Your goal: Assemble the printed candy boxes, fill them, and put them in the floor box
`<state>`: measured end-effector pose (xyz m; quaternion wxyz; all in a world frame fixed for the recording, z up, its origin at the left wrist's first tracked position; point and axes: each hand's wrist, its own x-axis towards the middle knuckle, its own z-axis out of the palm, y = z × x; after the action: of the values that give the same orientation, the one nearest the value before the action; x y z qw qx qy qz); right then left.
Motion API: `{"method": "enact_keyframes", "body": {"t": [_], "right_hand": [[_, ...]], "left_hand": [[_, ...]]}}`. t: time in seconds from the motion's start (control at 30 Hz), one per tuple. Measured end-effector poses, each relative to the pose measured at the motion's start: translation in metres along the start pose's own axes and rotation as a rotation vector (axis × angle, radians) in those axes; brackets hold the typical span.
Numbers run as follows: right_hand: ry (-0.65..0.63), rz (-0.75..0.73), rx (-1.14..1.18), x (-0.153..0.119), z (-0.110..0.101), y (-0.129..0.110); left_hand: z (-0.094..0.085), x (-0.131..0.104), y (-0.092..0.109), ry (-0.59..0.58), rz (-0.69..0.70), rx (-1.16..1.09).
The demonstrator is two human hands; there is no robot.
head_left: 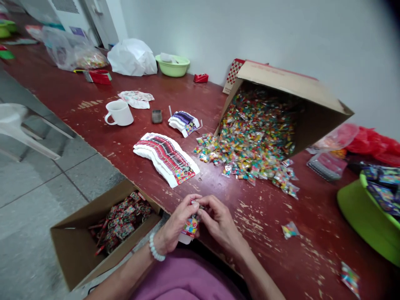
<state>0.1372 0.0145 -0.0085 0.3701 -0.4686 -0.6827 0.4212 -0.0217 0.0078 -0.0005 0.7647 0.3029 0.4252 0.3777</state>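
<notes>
Close to the table edge, my left hand (178, 223) grips a small printed candy box (190, 225), red with colourful round pictures and a white flap at its lower end. The fingers of my right hand (218, 218) are pinched together at the top of the same box; whether they hold anything else is hidden. Beyond my hands lies a fanned row of flat red-and-white boxes (167, 156). A smaller stack of purple-and-white boxes (183, 123) is behind it. Small wrapped candies (250, 154) spill onto the table from a tipped cardboard carton (281, 73).
Below the table edge on the left stands an open carton (71, 246) holding many filled red packets (125, 221). A green basin (359, 212) is at right. Single candy packets (290, 230) lie near it. A white mug (119, 113) and a white plastic stool (18, 121) are left.
</notes>
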Motion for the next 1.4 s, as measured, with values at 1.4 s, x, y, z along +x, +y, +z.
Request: {"method": "enact_keyframes", "body": {"t": [1.4], "right_hand": [[0.535, 0.348, 0.319, -0.032, 0.003, 0.005]], "left_hand": [[-0.01, 0.002, 0.0, 0.286, 0.146, -0.117]]}}
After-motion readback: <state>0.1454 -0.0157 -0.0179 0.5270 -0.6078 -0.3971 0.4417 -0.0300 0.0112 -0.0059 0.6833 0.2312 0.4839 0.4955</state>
